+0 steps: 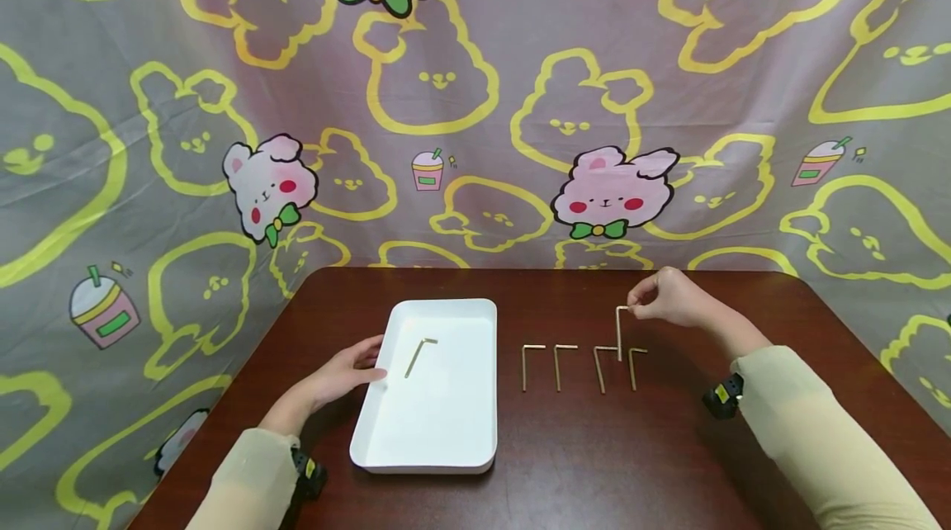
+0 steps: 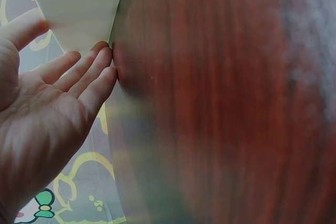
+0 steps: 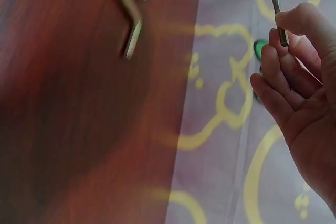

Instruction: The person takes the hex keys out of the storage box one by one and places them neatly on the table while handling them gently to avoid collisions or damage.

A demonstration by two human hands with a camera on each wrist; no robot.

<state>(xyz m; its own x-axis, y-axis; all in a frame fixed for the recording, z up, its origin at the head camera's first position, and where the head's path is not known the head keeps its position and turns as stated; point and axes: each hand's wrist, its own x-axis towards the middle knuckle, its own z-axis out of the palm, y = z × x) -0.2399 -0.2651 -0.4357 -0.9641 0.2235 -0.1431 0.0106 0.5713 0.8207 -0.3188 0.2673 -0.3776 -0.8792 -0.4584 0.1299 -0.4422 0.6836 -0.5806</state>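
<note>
My right hand (image 1: 671, 299) pinches a brass-coloured hex key (image 1: 619, 333) by the end of its short arm, between thumb and index finger. The long arm hangs down above the table, and the other fingers are loosely bent in the right wrist view. My left hand (image 1: 345, 371) holds the left side of a white rectangular tray (image 1: 484, 390), thumb at the rim and fingertips low against the outer wall. Inside the tray lies one hex key (image 1: 413, 357). Several more, such as this hex key (image 1: 558, 369), lie in a row right of the tray.
Everything rests on a dark red-brown wooden table (image 1: 594, 464). A grey cloth curtain (image 1: 475, 208) with yellow cartoon outlines hangs behind the far edge and at both sides. The held key hangs close to the right-hand keys in the row.
</note>
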